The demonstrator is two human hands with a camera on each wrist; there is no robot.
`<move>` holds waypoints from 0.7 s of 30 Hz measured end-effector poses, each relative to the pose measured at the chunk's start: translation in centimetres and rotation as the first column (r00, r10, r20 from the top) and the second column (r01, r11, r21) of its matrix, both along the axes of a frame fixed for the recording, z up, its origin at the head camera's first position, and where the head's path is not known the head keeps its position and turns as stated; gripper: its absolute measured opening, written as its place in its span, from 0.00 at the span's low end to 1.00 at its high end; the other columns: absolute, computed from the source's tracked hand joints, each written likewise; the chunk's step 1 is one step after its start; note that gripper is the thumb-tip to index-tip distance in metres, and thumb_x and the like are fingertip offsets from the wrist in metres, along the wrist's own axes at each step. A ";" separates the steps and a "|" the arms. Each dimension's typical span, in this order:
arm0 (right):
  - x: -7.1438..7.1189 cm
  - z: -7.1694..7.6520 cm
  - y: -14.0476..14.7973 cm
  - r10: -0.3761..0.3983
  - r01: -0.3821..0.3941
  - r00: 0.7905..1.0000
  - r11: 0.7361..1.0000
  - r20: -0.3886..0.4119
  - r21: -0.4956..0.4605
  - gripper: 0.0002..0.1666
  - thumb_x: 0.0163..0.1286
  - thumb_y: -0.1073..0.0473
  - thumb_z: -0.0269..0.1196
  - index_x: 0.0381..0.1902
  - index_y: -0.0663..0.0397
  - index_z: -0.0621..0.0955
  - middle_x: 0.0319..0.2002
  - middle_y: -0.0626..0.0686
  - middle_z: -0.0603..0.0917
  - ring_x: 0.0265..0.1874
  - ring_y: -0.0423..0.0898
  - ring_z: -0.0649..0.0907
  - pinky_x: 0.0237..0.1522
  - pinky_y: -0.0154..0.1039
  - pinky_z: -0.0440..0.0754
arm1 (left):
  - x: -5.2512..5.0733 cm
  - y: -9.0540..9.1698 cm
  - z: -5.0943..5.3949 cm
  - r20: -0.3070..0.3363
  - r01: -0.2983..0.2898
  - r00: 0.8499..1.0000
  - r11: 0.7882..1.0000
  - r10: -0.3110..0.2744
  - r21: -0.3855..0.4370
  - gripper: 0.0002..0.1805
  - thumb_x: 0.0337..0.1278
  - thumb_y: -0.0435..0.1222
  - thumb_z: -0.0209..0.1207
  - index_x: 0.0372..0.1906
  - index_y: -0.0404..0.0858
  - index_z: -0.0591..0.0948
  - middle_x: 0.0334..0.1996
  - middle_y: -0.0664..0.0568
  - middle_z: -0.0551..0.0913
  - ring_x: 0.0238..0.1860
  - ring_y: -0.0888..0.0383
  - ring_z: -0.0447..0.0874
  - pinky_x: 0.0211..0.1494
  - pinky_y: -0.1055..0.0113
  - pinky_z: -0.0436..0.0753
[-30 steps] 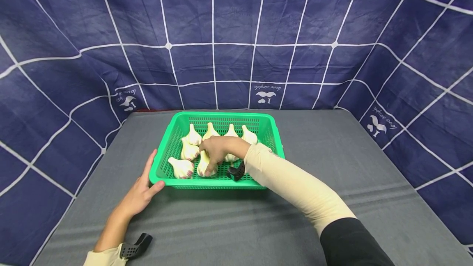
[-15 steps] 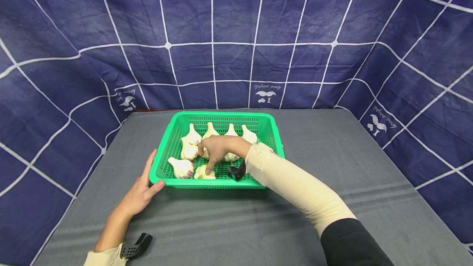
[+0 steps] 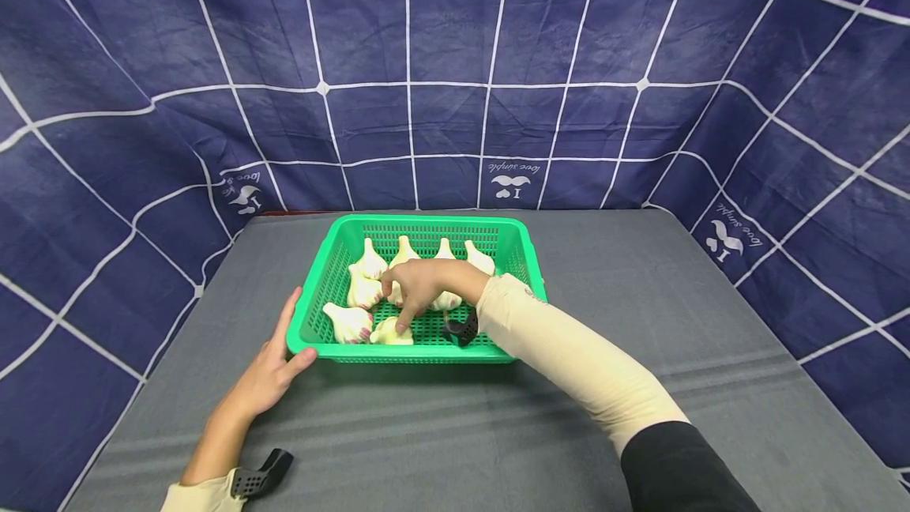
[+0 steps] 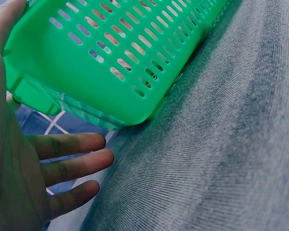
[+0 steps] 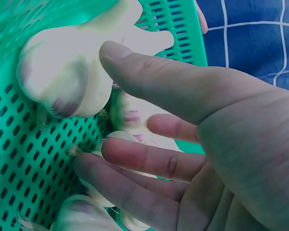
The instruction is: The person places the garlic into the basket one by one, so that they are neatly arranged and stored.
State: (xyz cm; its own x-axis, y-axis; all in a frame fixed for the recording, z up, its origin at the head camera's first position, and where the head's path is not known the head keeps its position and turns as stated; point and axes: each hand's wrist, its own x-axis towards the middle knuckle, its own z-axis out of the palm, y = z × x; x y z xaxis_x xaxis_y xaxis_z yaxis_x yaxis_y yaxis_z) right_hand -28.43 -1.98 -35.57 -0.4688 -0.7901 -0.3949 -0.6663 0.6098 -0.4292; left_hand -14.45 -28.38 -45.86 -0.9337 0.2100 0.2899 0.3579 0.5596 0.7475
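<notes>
A green plastic basket [image 3: 426, 352] holds several white garlic bulbs with purple streaks. My right hand [image 3: 419, 284] reaches over its middle. The thumb touches a garlic bulb [image 3: 386, 332] lying by the front wall; in the right wrist view, that bulb [image 5: 58, 72] lies beside the thumb, with the other fingers spread apart from it. Another garlic bulb [image 3: 350, 325] sits just left of it. My left hand [image 3: 265, 378] rests at the basket's front left corner, thumb on the rim. In the left wrist view, three straight fingers [image 4: 77, 166] extend away from the green wall.
More garlic bulbs, such as one at the left [image 3: 365, 291] and one at the back right [image 3: 479, 261], line the basket. The basket stands on a grey cloth-covered table [image 3: 441, 441]. A blue curtain [image 3: 455, 125] with white lines hangs behind and at both sides.
The front garlic bulb beneath my right hand has gone from stem-up to lying down and shifted slightly left. My right fingers have loosened from it. My left hand has stayed put.
</notes>
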 end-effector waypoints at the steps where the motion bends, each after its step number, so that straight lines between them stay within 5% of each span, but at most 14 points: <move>1: 0.0 0.0 0.1 -0.014 0.014 1.000 1.000 0.012 -0.003 0.40 0.56 0.49 0.76 0.61 0.58 0.72 0.24 0.47 0.83 0.22 0.41 0.81 0.37 0.33 0.76 | 0.0 0.0 0.0 -0.001 0.002 1.000 1.000 -0.002 0.000 0.49 0.66 0.43 0.59 0.80 0.53 0.39 0.71 0.28 0.60 0.67 0.31 0.60 0.64 0.73 0.59; 7: 0.1 0.0 1.2 -0.097 0.105 0.986 0.993 0.137 -0.052 0.40 0.60 0.54 0.74 0.61 0.58 0.63 0.19 0.50 0.82 0.20 0.44 0.78 0.34 0.33 0.75 | -0.1 0.0 0.0 -0.009 0.012 1.000 1.000 -0.011 0.011 0.50 0.66 0.41 0.59 0.80 0.53 0.39 0.71 0.28 0.60 0.67 0.31 0.60 0.62 0.79 0.56; 15: 0.5 0.3 2.8 -0.052 0.078 0.981 0.988 0.189 -0.134 0.37 0.63 0.53 0.71 0.58 0.62 0.63 0.24 0.61 0.85 0.26 0.57 0.82 0.33 0.40 0.78 | -0.1 0.1 0.0 -0.005 0.011 1.000 1.000 -0.011 0.011 0.50 0.65 0.40 0.59 0.80 0.53 0.38 0.71 0.29 0.60 0.67 0.33 0.60 0.61 0.82 0.55; 21: 0.6 0.5 4.6 -0.050 0.082 0.973 0.987 0.226 -0.137 0.32 0.66 0.52 0.69 0.55 0.65 0.66 0.22 0.62 0.83 0.28 0.65 0.81 0.30 0.36 0.76 | -0.1 0.1 0.1 -0.007 0.012 1.000 1.000 -0.011 0.013 0.50 0.65 0.40 0.59 0.80 0.53 0.39 0.71 0.30 0.60 0.69 0.45 0.60 0.61 0.82 0.55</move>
State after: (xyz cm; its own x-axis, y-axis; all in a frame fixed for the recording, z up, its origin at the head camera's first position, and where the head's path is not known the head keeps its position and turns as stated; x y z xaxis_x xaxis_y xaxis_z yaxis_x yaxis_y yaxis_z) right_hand -27.79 2.58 -35.03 -0.4357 -0.8165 -0.3788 -0.5055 0.5702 -0.6475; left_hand -14.55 -28.32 -45.81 -0.9292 0.2169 0.2993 0.3696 0.5458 0.7520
